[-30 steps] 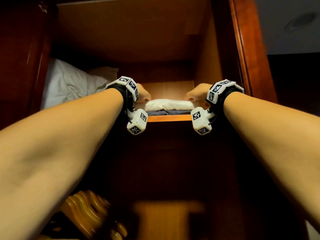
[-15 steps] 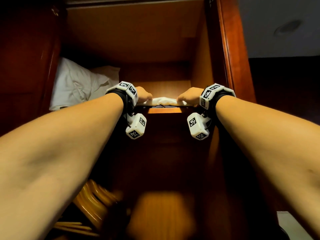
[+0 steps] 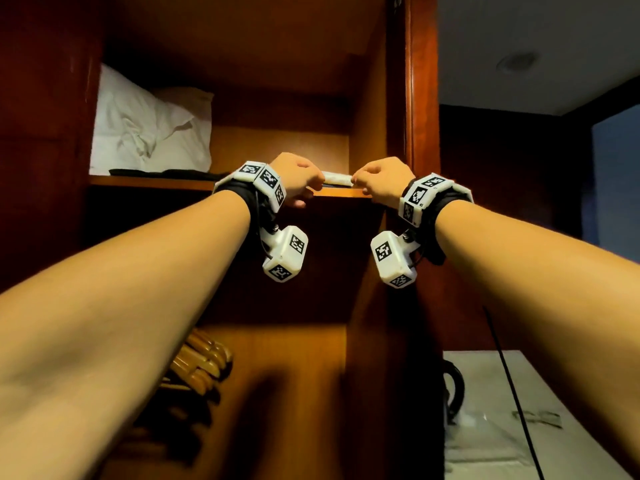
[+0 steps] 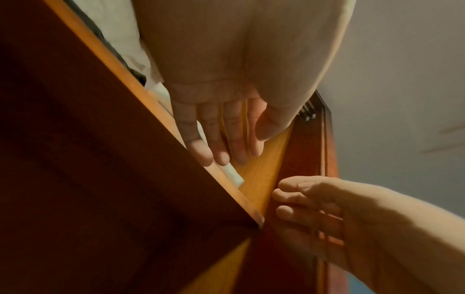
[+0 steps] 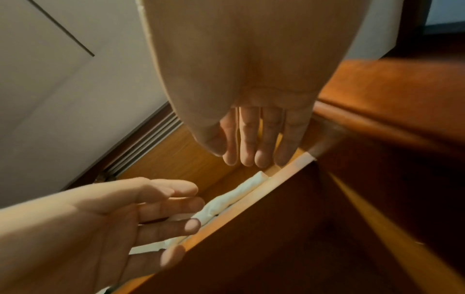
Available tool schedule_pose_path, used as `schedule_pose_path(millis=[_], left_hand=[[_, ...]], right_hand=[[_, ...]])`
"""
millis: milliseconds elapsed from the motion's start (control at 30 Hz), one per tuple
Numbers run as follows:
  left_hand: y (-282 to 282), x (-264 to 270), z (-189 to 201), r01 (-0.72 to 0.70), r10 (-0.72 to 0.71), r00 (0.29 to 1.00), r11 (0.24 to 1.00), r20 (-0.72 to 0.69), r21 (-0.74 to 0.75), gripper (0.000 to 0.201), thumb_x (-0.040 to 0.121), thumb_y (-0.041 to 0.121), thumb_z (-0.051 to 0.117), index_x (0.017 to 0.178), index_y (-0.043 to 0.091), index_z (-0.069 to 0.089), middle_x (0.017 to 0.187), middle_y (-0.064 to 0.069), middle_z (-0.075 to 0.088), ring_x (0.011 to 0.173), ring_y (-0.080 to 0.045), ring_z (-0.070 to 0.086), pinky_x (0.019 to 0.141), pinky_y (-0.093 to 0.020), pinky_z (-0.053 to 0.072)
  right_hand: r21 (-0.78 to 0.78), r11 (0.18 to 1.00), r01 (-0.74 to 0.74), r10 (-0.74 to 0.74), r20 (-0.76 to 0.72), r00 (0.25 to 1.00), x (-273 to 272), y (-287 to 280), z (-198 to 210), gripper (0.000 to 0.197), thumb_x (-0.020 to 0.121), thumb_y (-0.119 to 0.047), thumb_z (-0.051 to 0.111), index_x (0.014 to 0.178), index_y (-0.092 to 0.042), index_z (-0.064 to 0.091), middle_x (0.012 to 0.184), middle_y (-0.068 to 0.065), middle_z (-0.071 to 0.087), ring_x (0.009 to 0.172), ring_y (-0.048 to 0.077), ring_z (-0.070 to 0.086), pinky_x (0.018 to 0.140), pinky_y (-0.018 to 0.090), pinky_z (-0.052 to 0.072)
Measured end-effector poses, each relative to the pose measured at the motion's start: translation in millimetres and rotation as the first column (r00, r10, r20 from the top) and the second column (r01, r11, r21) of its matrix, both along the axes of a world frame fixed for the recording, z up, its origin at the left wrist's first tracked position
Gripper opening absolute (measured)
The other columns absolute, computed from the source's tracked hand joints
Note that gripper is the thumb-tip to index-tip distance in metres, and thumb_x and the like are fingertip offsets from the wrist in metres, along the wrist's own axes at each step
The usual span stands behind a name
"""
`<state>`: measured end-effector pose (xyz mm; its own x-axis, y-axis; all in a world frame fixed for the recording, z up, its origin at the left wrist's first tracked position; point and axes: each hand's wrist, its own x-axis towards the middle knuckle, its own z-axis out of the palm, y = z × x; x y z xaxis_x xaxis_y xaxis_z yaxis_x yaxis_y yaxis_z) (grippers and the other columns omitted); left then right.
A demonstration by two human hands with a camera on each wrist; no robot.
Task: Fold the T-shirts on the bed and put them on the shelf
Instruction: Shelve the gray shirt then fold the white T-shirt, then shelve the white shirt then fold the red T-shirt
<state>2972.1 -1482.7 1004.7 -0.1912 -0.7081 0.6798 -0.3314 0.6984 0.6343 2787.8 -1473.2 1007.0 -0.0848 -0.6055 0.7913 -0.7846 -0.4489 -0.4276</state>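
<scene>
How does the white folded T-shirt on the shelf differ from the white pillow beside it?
The white folded T-shirt lies flat and thin at the shelf front edge; the white pillow stands tall and rumpled. The T-shirt sits between the left hand and right hand; the pillow is off to the left, untouched. Both are white fabric on one shelf.
</scene>
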Motion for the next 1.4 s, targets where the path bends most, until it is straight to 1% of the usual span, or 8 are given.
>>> schedule_pose_path(millis=[133, 267, 367, 533, 900, 1033, 1200, 1400], left_hand=[[28, -45, -35, 0.212, -0.207, 0.977, 0.969, -0.052, 0.128, 0.019, 0.095, 0.009, 0.045, 0.083, 0.014, 0.058, 0.073, -0.004, 0.055, 0.06, -0.015, 0.049, 0.052, -0.022, 0.036], [53, -101, -65, 0.328, -0.324, 0.945, 0.927, -0.053, 0.18, 0.022, 0.094, 0.006, 0.04, 0.085, 0.013, 0.058, 0.073, -0.005, 0.055, 0.058, -0.016, 0.052, 0.052, -0.02, 0.036], [77, -155, -89, 0.434, -0.431, 0.9, 0.87, -0.066, 0.232, 0.017, 0.092, 0.003, 0.043, 0.086, 0.01, 0.057, 0.07, -0.007, 0.051, 0.055, -0.017, 0.047, 0.044, -0.015, 0.035], [116, -254, -115, 0.564, -0.569, 0.819, 0.771, -0.078, 0.297, 0.016, 0.092, 0.001, 0.042, 0.089, 0.006, 0.057, 0.069, -0.01, 0.05, 0.052, -0.016, 0.042, 0.051, -0.023, 0.029], [193, -521, -150, 0.694, -0.754, 0.657, 0.596, -0.015, 0.403, 0.008, 0.091, 0.014, 0.056, 0.096, 0.011, 0.063, 0.078, -0.006, 0.063, 0.057, -0.019, 0.057, 0.062, -0.028, 0.049], [226, -616, -159, 0.733, -0.813, 0.582, 0.529, 0.01, 0.428, 0.009, 0.093, 0.017, 0.057, 0.099, 0.014, 0.062, 0.083, -0.003, 0.065, 0.068, -0.02, 0.062, 0.078, -0.037, 0.055], [252, -723, -169, 0.785, -0.887, 0.461, 0.4, -0.015, 0.473, 0.007, 0.094, 0.012, 0.05, 0.095, 0.016, 0.056, 0.081, -0.006, 0.053, 0.061, -0.017, 0.049, 0.058, -0.023, 0.044], [248, -871, -197, 0.812, -0.932, 0.362, 0.314, -0.002, 0.493, 0.01, 0.094, 0.016, 0.052, 0.097, 0.014, 0.061, 0.084, -0.004, 0.062, 0.065, -0.019, 0.059, 0.063, -0.029, 0.053]], right_hand=[[0.011, 0.999, 0.046, -0.047, 0.05, 0.998, -30, 38, -36, 0.016, 0.081, -0.027, 0.062, 0.085, -0.023, 0.077, 0.083, 0.001, 0.072, 0.086, 0.024, 0.07, 0.081, 0.043, 0.059], [0.075, 0.985, 0.158, -0.164, 0.079, 0.983, -80, 81, -65, 0.018, 0.083, -0.027, 0.061, 0.091, -0.022, 0.077, 0.084, 0.002, 0.073, 0.081, 0.023, 0.07, 0.078, 0.038, 0.059], [0.118, 0.967, 0.224, -0.241, 0.155, 0.958, -129, 116, -88, 0.013, 0.082, -0.023, 0.061, 0.084, -0.021, 0.075, 0.077, 0.004, 0.068, 0.071, 0.02, 0.066, 0.068, 0.037, 0.062], [0.217, 0.919, 0.33, -0.371, 0.19, 0.909, -218, 176, -115, 0.013, 0.082, -0.017, 0.059, 0.079, -0.019, 0.072, 0.073, 0.001, 0.064, 0.069, 0.013, 0.062, 0.052, 0.023, 0.053], [0.33, 0.74, 0.586, -0.656, 0.168, 0.736, -463, 302, -156, 0.016, 0.086, -0.017, 0.058, 0.073, -0.021, 0.067, 0.084, 0.007, 0.066, 0.08, 0.024, 0.065, 0.066, 0.032, 0.057], [0.356, 0.623, 0.696, -0.766, 0.095, 0.636, -546, 344, -166, 0.015, 0.083, -0.018, 0.06, 0.071, -0.021, 0.068, 0.072, 0.005, 0.064, 0.071, 0.027, 0.062, 0.073, 0.04, 0.058], [0.361, 0.507, 0.783, -0.849, 0.051, 0.526, -641, 378, -173, 0.017, 0.084, -0.021, 0.059, 0.078, -0.013, 0.072, 0.071, 0.007, 0.065, 0.066, 0.026, 0.06, 0.072, 0.039, 0.057], [0.397, 0.412, 0.82, -0.898, 0.026, 0.439, -767, 390, -199, 0.015, 0.086, -0.024, 0.06, 0.081, -0.016, 0.072, 0.079, 0.005, 0.065, 0.086, 0.028, 0.067, 0.084, 0.047, 0.057]])
